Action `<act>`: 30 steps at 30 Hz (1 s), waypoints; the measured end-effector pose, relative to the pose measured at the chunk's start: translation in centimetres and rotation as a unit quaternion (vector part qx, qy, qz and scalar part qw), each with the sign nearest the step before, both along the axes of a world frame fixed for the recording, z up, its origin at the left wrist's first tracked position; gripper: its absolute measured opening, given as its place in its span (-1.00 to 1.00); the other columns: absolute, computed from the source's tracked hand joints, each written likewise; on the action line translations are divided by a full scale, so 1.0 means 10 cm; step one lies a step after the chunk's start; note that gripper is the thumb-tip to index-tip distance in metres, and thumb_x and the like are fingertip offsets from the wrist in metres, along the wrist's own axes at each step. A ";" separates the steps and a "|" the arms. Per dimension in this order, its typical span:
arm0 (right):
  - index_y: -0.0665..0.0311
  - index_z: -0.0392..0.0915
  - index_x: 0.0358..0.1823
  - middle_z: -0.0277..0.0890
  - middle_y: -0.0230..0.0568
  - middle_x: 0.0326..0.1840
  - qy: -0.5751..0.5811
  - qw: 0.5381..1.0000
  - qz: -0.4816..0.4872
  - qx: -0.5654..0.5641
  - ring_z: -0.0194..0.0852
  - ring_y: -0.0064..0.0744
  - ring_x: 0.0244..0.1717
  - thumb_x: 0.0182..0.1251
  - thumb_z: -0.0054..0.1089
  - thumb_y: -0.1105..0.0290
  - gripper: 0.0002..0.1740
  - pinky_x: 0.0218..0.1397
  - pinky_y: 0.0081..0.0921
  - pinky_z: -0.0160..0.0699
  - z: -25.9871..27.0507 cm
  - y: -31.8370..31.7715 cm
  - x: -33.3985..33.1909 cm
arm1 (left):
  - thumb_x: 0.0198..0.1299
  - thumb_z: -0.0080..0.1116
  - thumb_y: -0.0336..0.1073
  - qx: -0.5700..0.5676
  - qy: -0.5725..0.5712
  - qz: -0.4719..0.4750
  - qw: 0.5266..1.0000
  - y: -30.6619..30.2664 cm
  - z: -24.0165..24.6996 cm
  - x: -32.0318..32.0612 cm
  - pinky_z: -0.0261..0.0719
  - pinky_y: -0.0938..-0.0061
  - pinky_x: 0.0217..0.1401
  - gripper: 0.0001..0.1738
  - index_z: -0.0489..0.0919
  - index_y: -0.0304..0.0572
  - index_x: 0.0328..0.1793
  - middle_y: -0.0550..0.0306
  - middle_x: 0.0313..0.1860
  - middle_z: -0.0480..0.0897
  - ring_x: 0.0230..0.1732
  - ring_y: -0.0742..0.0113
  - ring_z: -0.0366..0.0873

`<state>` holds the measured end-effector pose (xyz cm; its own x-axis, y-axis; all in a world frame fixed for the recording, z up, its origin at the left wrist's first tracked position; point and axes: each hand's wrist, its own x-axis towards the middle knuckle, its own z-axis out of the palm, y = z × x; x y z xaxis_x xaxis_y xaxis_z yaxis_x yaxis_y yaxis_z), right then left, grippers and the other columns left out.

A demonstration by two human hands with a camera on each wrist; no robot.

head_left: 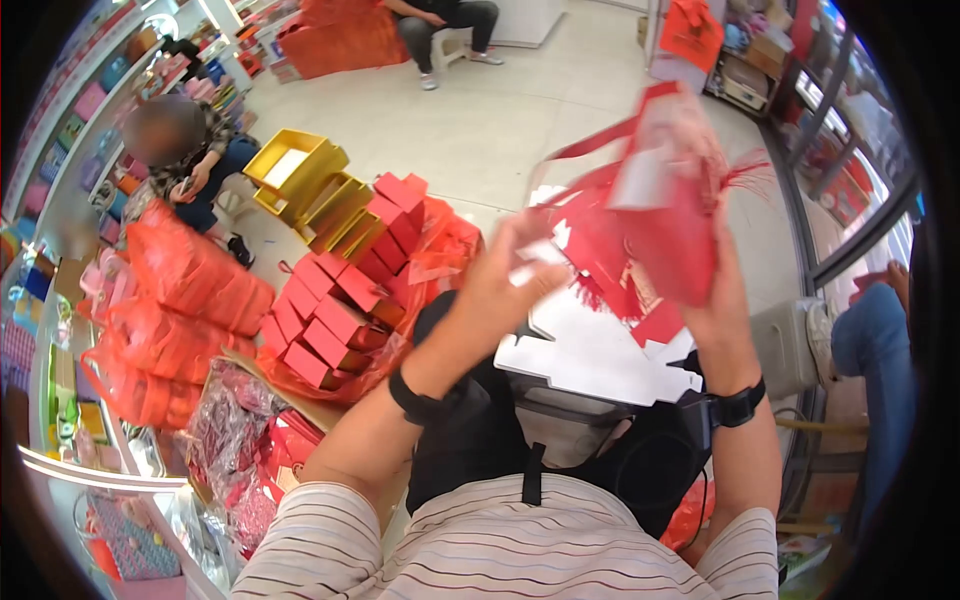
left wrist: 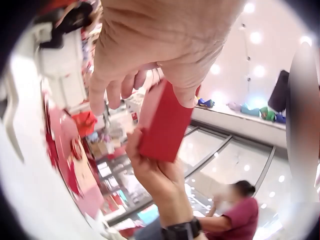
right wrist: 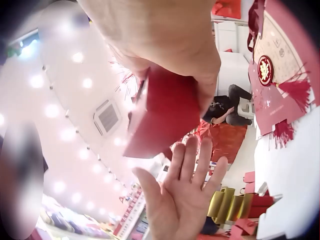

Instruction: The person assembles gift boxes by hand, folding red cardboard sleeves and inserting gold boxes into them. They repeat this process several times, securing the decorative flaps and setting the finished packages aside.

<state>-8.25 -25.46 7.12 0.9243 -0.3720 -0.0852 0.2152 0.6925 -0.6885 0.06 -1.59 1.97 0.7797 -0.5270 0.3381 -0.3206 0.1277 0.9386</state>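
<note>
Red box [head_left: 672, 250] in right hand [head_left: 722, 305], contents unclear

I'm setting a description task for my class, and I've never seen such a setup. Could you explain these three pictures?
There is no machine here: a person works with two bare hands. The widest picture comes from a camera on the person's head, looking forward and down. The other two come from wrist cameras, so each shows its own hand large at the top.

The right hand holds a red box-shaped item, blurred in the head view. The left hand is open near it. Red tasselled pieces lie on white card before the person. To the left are red boxes and yellow boxes.
</note>
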 end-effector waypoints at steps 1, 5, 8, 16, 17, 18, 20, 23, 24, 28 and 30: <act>0.21 0.54 0.30 0.67 -0.20 0.10 -0.040 0.998 0.050 0.012 0.69 -0.42 0.04 0.70 0.04 0.00 -0.53 0.03 -0.29 0.76 -0.21 -0.27 0.01 | 0.40 0.40 -0.20 0.047 -0.087 0.109 0.989 0.17 0.05 0.17 0.55 0.33 0.37 -0.33 0.41 -0.39 0.49 -0.11 0.39 0.56 0.41 0.24 0.51; 0.40 0.38 0.47 0.61 0.06 0.19 -0.040 0.984 0.172 -0.036 0.71 -0.24 -0.10 0.67 0.07 0.18 -0.46 -0.18 -0.40 0.78 -0.52 -0.48 -0.20 | 0.45 0.27 -0.20 0.072 -0.144 0.364 0.917 1.05 0.30 0.89 0.62 0.36 0.22 -0.46 0.50 -0.42 0.40 -0.11 0.22 0.62 0.15 0.21 0.62; 0.37 0.35 0.51 0.62 0.12 0.24 -0.022 0.963 0.268 0.009 0.70 -0.23 -0.09 0.61 0.15 0.28 -0.44 -0.22 -0.31 0.72 -0.56 -0.39 -0.24 | 0.45 0.23 -0.17 0.188 -0.277 0.463 0.821 1.72 0.30 1.39 0.59 0.26 0.33 -0.45 0.49 -0.43 0.40 -0.24 0.29 0.57 0.27 -0.02 0.58; 0.41 0.37 0.52 0.66 0.09 0.23 -0.201 0.876 0.162 -0.408 0.73 -0.31 -0.02 0.10 0.67 0.51 -0.07 -0.23 -0.43 0.76 -0.55 -0.19 -0.19 | 0.39 0.27 -0.14 0.466 -0.280 0.465 0.699 2.58 0.02 2.20 0.51 0.02 0.39 -0.40 0.48 -0.38 0.41 -0.37 0.32 0.56 0.33 -0.31 0.53; 0.41 0.39 0.51 0.67 0.09 0.20 -0.193 0.890 0.171 -0.375 0.74 -0.33 -0.09 0.05 0.69 0.51 -0.05 -0.30 -0.46 0.73 -0.53 -0.17 -0.20 | 0.39 0.28 -0.14 0.486 -0.256 0.463 0.695 2.60 0.05 2.20 0.52 0.01 0.37 -0.44 0.50 -0.35 0.38 -0.37 0.29 0.58 0.31 -0.33 0.54; 0.40 0.41 0.50 0.68 0.10 0.17 -0.185 0.904 0.179 -0.342 0.75 -0.35 -0.15 0.01 0.72 0.51 -0.03 -0.37 -0.49 0.69 -0.52 -0.15 -0.21 | 0.39 0.28 -0.14 0.514 -0.240 0.455 0.686 2.60 0.09 2.20 0.54 -0.01 0.33 -0.47 0.51 -0.32 0.35 -0.35 0.26 0.59 0.26 -0.33 0.56; 0.37 0.38 0.53 0.65 0.10 0.20 -0.114 0.941 0.231 -0.217 0.74 -0.36 -0.18 0.10 0.64 0.46 -0.07 -0.36 -0.50 0.65 -0.47 -0.15 -0.26 | 0.38 0.27 -0.13 0.568 -0.209 0.437 0.665 2.58 0.13 2.19 0.58 -0.05 0.24 -0.53 0.54 -0.26 0.28 -0.32 0.20 0.62 0.17 -0.33 0.61; 0.26 0.23 0.65 0.52 -0.04 0.42 -0.089 0.939 0.316 -0.106 0.65 -0.36 0.12 0.48 0.32 0.36 -0.23 0.01 -0.43 0.70 -0.53 -0.30 -0.25 | 0.43 0.23 -0.16 0.534 -0.288 0.463 0.646 2.54 0.21 2.08 0.61 -0.04 0.11 -0.63 0.55 -0.25 0.19 -0.24 0.08 0.65 0.07 -0.30 0.65; 0.23 0.20 0.67 0.49 -0.10 0.46 -0.100 0.930 0.346 -0.076 0.62 -0.35 0.24 0.57 0.22 0.31 -0.28 0.13 -0.40 0.74 -0.56 -0.34 -0.21 | 0.44 0.22 -0.18 0.502 -0.318 0.457 0.662 2.48 0.29 2.03 0.61 -0.03 0.08 -0.64 0.55 -0.26 0.19 -0.23 0.06 0.66 0.07 -0.29 0.65; 0.19 0.23 0.65 0.50 -0.11 0.46 -0.060 0.934 0.350 0.039 0.62 -0.28 0.33 0.73 -0.07 -0.01 -0.35 0.25 -0.26 0.78 -0.51 -0.33 -0.10 | 0.51 0.19 -0.27 0.345 -0.369 0.383 0.773 1.97 0.74 1.49 0.64 0.22 0.03 -0.69 0.58 -0.26 0.26 -0.11 -0.01 0.70 -0.02 -0.01 0.70; 0.19 0.27 0.61 0.50 -0.08 0.46 0.014 0.969 0.245 0.034 0.60 -0.23 0.35 0.73 -0.14 -0.11 -0.33 0.32 -0.18 0.73 -0.39 -0.22 -0.10 | 0.53 0.19 -0.31 0.275 -0.315 0.311 0.853 1.53 1.06 0.94 0.63 0.38 0.04 -0.69 0.59 -0.29 0.28 -0.07 -0.03 0.71 -0.06 0.20 0.70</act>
